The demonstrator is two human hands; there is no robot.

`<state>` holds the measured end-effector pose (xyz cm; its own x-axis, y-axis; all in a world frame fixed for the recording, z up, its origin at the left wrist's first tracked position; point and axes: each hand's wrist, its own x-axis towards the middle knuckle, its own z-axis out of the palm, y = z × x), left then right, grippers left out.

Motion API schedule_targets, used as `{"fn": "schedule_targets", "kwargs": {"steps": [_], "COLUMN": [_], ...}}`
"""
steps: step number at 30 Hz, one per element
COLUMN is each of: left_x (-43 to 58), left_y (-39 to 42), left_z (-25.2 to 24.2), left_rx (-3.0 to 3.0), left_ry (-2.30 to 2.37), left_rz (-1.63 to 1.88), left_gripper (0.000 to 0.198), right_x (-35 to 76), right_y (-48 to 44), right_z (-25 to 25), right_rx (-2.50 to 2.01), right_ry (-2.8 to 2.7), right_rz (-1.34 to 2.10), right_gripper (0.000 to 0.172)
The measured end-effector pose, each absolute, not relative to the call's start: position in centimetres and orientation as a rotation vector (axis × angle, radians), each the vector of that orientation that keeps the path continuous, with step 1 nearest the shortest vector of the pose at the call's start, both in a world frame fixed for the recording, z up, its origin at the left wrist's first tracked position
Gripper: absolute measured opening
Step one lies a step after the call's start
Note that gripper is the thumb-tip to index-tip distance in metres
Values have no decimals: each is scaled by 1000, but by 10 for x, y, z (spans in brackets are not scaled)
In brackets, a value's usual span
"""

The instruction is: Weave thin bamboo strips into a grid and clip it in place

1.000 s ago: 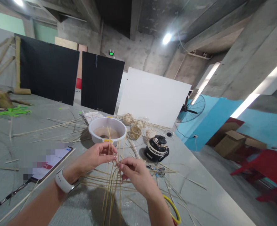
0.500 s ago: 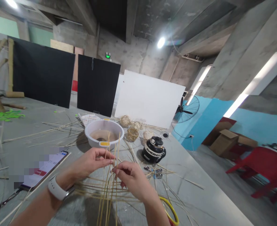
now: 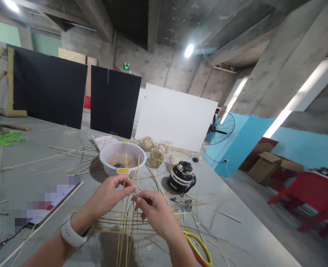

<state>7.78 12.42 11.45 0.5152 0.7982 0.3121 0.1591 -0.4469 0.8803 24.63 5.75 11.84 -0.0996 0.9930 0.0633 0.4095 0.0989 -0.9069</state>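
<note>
Crossed bamboo strips (image 3: pixel 120 231) form an open lattice in front of me, some lengthwise and some crosswise. My left hand (image 3: pixel 116 191) pinches strips near the lattice's far end, thumb against fingertips. Close beside it, my right hand (image 3: pixel 150 205) is closed in a pinch on the strips too, its fingertips nearly touching the left ones. Strip ends rise above both hands, in front of a white basin (image 3: pixel 105 163) of water. Exactly which strip lies between each pair of fingertips is too fine to make out.
A black jug-like bottle (image 3: pixel 180 178) stands right of the basin, with small woven balls (image 3: pixel 156 158) behind. Metal clips (image 3: pixel 182 202) and yellow-handled scissors or pliers (image 3: pixel 200 246) lie at right. A phone (image 3: pixel 52 205) lies at left; loose strips (image 3: pixel 49 159) are scattered around.
The left hand's fingertips have shifted slightly right, nearer the right hand. The left forearm and watch have moved a little right. Both hands keep pinching the strips.
</note>
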Motion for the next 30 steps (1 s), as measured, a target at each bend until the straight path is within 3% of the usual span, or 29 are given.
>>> {"fn": "schedule_targets", "kwargs": {"steps": [10,15,19,30], "left_x": [81,80,81,76], "left_y": [116,117,117,121], "left_z": [120,122,121,120], "left_rx": [1812,1773,1751,1790], "left_ry": [886,943,910,924], "left_rz": [1032,1014,1037,984], "left_gripper": [23,33,22,24], "right_x": [239,237,234,239], "right_y": [58,59,59,55], "right_z": [113,111,107,113], "right_rx": [-1355,-1371,-1378,-1335], "right_ry": [-1468,-1451,-1457,-1618], "right_rz": [990,923,883,905], "right_gripper": [34,29,27,26]}}
